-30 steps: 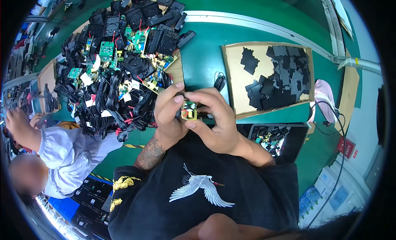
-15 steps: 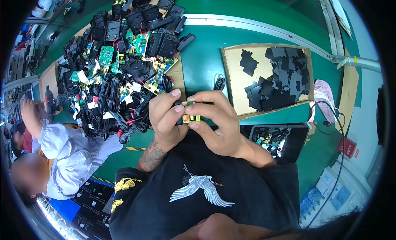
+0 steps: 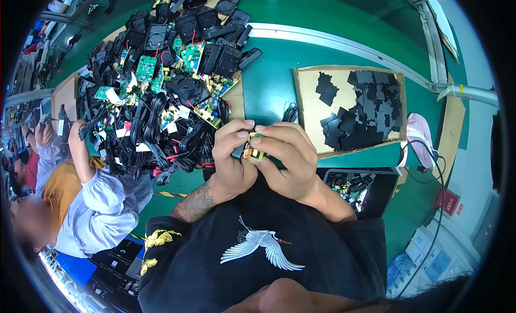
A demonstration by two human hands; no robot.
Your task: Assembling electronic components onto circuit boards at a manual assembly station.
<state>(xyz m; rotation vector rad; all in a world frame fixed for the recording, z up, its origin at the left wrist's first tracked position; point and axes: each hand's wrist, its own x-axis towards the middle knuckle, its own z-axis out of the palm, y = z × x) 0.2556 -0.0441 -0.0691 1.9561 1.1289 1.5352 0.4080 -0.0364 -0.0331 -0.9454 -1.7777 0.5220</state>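
Close in front of my chest, a small circuit board [image 3: 251, 153] with yellow and red parts is held between both hands. My right hand [image 3: 292, 158] pinches it with thumb and fingers. My left hand [image 3: 231, 161] is closed at the board's left side, its thumb and forefinger against a small black part [image 3: 238, 151] there. The fingers cover most of both pieces, so I cannot tell whether they are joined. Just beyond my left hand lies a heap of black housings [image 3: 226, 56], green circuit boards [image 3: 145, 69] and coiled black cables [image 3: 156, 125].
A shallow cardboard tray [image 3: 307, 79] of black sheet pieces [image 3: 371, 103] stands to the right. By its left side is a coiled cable [image 3: 290, 112]. A dark bin [image 3: 384, 197] with boards sits below the tray. A co-worker [image 3: 102, 205] reaches toward the heap at left.
My hands have moved slightly right with the board, which is now tilted more. The co-worker's near arm has swung toward the heap, and a second hand shows holding something small.
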